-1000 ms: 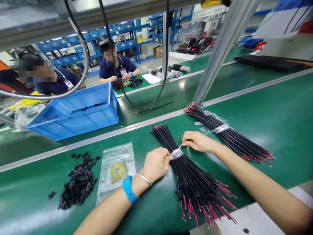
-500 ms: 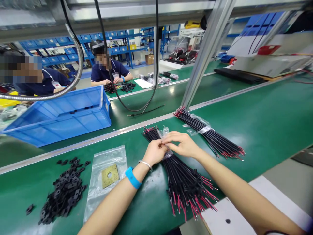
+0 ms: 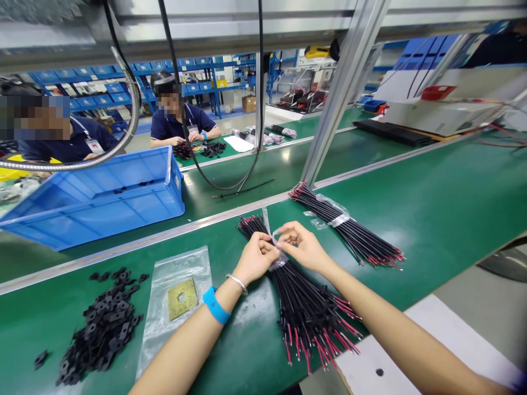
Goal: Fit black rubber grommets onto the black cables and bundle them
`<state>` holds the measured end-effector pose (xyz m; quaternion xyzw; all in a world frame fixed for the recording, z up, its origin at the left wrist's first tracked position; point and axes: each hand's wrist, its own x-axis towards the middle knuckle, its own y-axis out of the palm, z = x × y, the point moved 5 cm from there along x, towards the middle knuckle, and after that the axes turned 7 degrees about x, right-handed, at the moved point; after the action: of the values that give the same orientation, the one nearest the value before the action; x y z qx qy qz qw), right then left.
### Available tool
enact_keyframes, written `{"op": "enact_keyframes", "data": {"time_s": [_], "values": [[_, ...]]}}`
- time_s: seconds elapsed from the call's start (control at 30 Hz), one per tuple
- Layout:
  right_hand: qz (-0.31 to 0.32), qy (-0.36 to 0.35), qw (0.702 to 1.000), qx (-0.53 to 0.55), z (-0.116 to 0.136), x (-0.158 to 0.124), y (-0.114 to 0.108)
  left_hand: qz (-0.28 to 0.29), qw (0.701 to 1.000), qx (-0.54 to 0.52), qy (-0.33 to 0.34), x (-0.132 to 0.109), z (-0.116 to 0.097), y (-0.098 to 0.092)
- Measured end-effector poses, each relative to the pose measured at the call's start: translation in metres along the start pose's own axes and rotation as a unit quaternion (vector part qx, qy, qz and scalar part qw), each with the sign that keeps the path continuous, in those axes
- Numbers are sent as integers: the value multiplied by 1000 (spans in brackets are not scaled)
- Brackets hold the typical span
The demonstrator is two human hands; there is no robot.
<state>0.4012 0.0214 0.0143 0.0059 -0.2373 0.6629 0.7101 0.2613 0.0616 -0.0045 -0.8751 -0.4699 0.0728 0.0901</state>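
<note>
A thick bundle of black cables (image 3: 302, 299) with red wire ends lies on the green bench, fanned out toward me. Clear plastic wrap (image 3: 279, 261) goes around its upper part. My left hand (image 3: 259, 257) and my right hand (image 3: 300, 247) meet over the bundle, both with fingers pinched on a loose plastic strip (image 3: 267, 220) that sticks up between them. Part of the strip is hidden by the fingers. To the right lies a second cable bundle (image 3: 349, 227), bound with the same sort of wrap.
Left of my arm are a pile of small black plastic parts (image 3: 101, 323) and a clear bag (image 3: 158, 280) with a brass-coloured square plate (image 3: 182, 299). Behind stands a blue bin (image 3: 94, 216). A metal post (image 3: 340, 99) rises at the bench's back. Two people sit opposite.
The plastic strip now stands up visibly between my hands, where it was bunched at my fingertips. My fingers have shifted their pinch slightly. The whole view has moved a little.
</note>
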Motion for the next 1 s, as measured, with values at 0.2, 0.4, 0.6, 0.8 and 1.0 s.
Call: {"op": "enact_keyframes", "data": {"time_s": [0.2,0.4,0.6,0.8,1.0], "values": [[12,-49,997,-62,5,-1,-2,-41,997,67,22,-13,-7,-2],[57,-78,990,-99,14,-5,2,-75,990,111,48,-22,-20,-2],[74,-45,990,-113,4,-6,-4,-83,993,77,27,-25,-14,-9],[144,-82,980,-113,2,-14,-12,-74,992,4,-104,-34,14,-15],[114,-74,985,-108,-10,-30,-9,-60,976,-100,-184,-41,25,10]]}}
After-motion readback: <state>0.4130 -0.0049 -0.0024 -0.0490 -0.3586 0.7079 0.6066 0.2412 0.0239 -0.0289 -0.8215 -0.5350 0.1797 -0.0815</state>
